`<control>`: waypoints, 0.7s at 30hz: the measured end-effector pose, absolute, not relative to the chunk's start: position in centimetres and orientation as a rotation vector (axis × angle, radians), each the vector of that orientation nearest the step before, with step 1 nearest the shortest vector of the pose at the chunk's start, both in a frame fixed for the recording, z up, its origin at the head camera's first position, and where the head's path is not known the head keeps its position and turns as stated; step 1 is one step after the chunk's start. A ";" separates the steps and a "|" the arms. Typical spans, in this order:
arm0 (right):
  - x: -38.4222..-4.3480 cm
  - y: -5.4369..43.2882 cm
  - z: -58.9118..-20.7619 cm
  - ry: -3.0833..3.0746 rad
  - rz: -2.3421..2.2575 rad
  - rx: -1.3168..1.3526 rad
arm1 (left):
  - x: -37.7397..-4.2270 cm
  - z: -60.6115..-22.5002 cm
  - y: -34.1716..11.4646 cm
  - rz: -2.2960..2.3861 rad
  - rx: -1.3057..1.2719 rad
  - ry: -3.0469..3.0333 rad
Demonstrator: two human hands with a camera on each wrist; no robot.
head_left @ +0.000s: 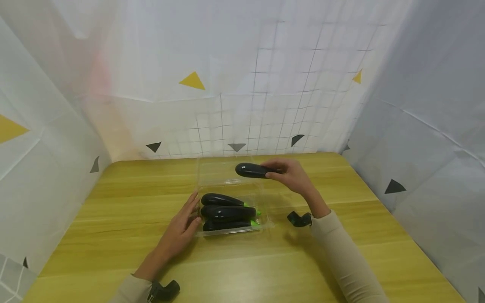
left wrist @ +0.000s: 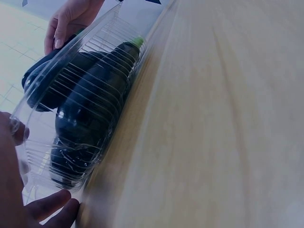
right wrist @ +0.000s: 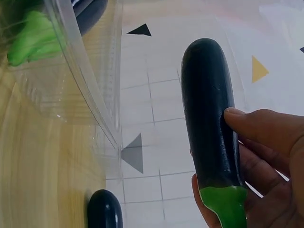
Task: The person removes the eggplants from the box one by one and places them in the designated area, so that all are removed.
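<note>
Your left hand (head_left: 181, 227), fingers loosely extended, touches the clear box (head_left: 235, 230) at 9 o'clock, likely steadying it, while your right hand's (head_left: 291, 174) fingers pinch an eggplant (head_left: 250, 170) at 1 o'clock.

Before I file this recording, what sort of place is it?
Probably a makeshift recording booth: white sheets enclose the back and sides of a wood-grain table, yellow triangles mark them, and small black devices show by both sleeve cuffs.

White sheeting (head_left: 132, 50) with grid lines (head_left: 254, 72) and yellow triangles (head_left: 194, 81) behind and beside a wood-grain table (head_left: 242, 265)
</note>
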State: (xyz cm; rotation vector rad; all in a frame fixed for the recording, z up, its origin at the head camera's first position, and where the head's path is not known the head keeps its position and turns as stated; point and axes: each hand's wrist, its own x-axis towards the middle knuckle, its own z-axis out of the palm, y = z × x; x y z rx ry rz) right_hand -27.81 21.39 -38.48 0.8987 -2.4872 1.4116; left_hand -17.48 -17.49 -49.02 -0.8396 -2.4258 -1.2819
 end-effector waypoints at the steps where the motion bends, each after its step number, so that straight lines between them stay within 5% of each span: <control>1: -27.8 21.5 -38.5 -2.492 1.408 0.890 | -17.5 -49.0 -17.5 -1.281 -0.838 -2.427; 21: -28.2 22.8 -38.5 -2.510 1.354 0.820 | -17.4 -49.1 -17.4 -1.286 -0.842 -2.420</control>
